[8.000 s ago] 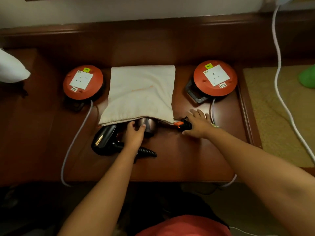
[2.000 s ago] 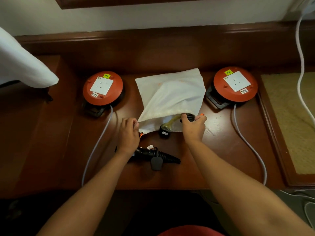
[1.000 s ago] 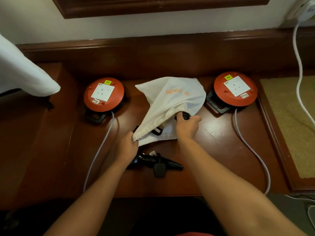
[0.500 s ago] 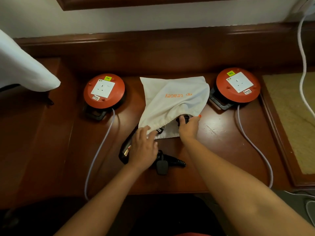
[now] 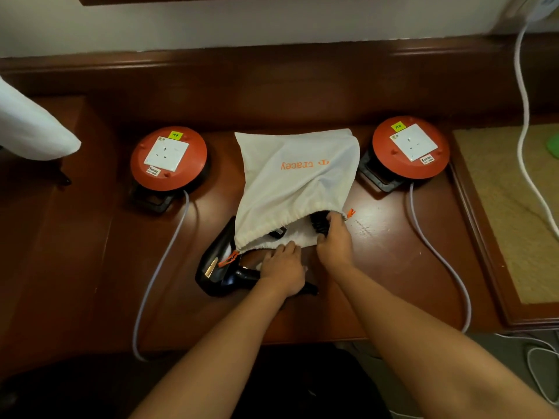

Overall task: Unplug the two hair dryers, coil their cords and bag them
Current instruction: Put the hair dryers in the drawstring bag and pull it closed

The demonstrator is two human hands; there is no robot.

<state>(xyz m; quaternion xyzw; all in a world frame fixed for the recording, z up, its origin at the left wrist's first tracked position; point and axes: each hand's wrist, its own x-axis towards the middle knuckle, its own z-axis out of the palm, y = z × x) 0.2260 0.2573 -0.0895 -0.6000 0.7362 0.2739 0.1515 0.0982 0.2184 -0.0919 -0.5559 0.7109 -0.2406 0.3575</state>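
White bag mouth: right hand grips coiled cord; left hand flat, open, over black dryer.

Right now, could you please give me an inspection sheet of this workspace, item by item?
Surface: dark wooden desk, faint scuffs right of the bag.
Job's things: white drawstring bag lying flat, mouth toward the person; black hair dryer outside it at the mouth's left corner; a dark ribbed part shows inside the mouth.
Clutter: nothing seen.
Hands: left hand over the dryer's handle, grip unclear; right hand closed on the ribbed part at the mouth.
Cables: two orange socket reels, sockets empty, grey leads running off the front edge; white cable from the wall.
Surroundings: white cloth left, beige mat right.
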